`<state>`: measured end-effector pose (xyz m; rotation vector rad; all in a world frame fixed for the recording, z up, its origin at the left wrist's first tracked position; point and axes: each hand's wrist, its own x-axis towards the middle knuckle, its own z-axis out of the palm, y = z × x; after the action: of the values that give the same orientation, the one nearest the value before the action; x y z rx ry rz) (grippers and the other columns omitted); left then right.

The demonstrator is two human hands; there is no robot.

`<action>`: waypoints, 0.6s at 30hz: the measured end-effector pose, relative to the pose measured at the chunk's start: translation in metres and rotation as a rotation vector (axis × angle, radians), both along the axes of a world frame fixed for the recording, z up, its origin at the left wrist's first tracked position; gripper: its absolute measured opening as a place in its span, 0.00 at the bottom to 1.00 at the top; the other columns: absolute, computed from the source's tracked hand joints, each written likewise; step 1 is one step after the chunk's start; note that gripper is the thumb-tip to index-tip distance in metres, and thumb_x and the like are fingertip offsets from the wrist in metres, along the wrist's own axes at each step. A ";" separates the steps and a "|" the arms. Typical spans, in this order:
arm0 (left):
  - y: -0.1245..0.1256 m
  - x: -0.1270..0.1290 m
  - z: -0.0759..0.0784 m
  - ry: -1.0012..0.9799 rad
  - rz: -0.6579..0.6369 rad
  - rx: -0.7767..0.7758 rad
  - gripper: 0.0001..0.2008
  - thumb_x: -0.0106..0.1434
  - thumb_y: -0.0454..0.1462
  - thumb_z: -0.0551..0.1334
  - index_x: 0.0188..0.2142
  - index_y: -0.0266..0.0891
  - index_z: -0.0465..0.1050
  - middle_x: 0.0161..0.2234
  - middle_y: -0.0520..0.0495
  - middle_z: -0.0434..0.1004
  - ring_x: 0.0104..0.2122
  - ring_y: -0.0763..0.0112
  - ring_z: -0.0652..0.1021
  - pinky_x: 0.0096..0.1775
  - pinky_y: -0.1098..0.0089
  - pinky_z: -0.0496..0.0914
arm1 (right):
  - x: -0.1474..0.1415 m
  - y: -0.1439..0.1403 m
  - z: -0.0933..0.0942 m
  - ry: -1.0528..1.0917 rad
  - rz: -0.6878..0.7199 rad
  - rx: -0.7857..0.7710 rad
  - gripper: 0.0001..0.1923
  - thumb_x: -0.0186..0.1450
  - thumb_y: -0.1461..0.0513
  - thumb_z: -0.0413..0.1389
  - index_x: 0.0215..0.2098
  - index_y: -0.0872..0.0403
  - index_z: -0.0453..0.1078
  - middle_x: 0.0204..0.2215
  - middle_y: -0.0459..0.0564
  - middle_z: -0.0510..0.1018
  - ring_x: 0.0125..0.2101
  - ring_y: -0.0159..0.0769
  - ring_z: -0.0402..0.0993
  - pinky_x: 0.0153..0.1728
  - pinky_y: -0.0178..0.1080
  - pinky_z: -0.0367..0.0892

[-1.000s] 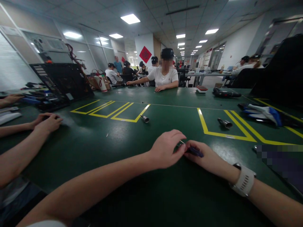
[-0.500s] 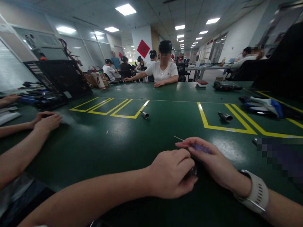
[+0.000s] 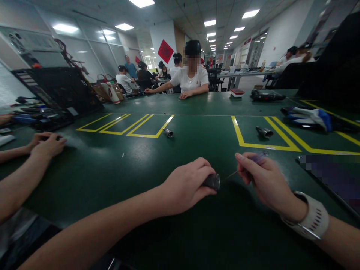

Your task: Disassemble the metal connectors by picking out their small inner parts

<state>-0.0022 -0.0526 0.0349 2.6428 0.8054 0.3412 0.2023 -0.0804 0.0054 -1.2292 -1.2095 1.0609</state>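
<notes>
My left hand is closed around a dark cylinder, whose shiny metal rim faces right toward my other hand; its far end is hidden in my palm. In my right hand, a thin screwdriver with a clear purple handle is pinched between the fingers. Its narrow shaft points down and left at the cylinder's open end, with a gap between them. Beyond my hands lie two metal sockets with thin shanks, one left of centre and the other inside a yellow taped outline on the right.
On the green table are yellow tape outlines. Work gloves, a power tool and a red-and-white box are on the right side. A dark screen lies near my right arm. A co-worker's hands rest at left; another person sits opposite.
My hands have moved apart. The left turned the cylinder so its rim shows on the right; the right hand shifted right and swung the screwdriver tip from up-left to down-left.
</notes>
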 end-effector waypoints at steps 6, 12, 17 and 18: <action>0.012 -0.010 0.011 -0.341 0.169 -0.316 0.14 0.58 0.38 0.61 0.43 0.39 0.67 0.34 0.50 0.72 0.26 0.77 0.71 0.27 0.74 0.67 | 0.000 -0.003 -0.004 -0.191 0.112 -0.014 0.18 0.62 0.49 0.52 0.22 0.53 0.65 0.15 0.41 0.65 0.17 0.28 0.61 0.19 0.33 0.58; 0.011 -0.006 0.009 -0.605 0.217 -0.731 0.15 0.53 0.31 0.63 0.42 0.38 0.66 0.35 0.49 0.74 0.31 0.72 0.76 0.27 0.75 0.71 | 0.000 -0.003 -0.006 -0.310 0.131 0.014 0.19 0.63 0.49 0.49 0.23 0.52 0.64 0.15 0.41 0.65 0.17 0.30 0.62 0.20 0.34 0.58; 0.012 -0.005 0.005 -0.695 0.238 -0.855 0.19 0.49 0.27 0.65 0.41 0.37 0.68 0.36 0.49 0.75 0.36 0.69 0.77 0.36 0.69 0.73 | -0.007 -0.011 0.005 -0.558 0.233 0.217 0.18 0.66 0.53 0.46 0.20 0.52 0.62 0.15 0.42 0.65 0.17 0.30 0.62 0.20 0.35 0.57; 0.012 -0.004 0.004 -0.709 0.255 -0.868 0.19 0.48 0.26 0.66 0.41 0.37 0.68 0.36 0.48 0.76 0.37 0.69 0.77 0.37 0.68 0.73 | -0.009 -0.015 0.007 -0.654 0.292 0.307 0.17 0.66 0.56 0.47 0.21 0.52 0.62 0.16 0.43 0.65 0.18 0.30 0.62 0.21 0.35 0.57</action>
<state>-0.0066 -0.0403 0.0385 1.4670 0.7875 0.7351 0.1930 -0.0949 0.0128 -1.2124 -2.0208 0.6407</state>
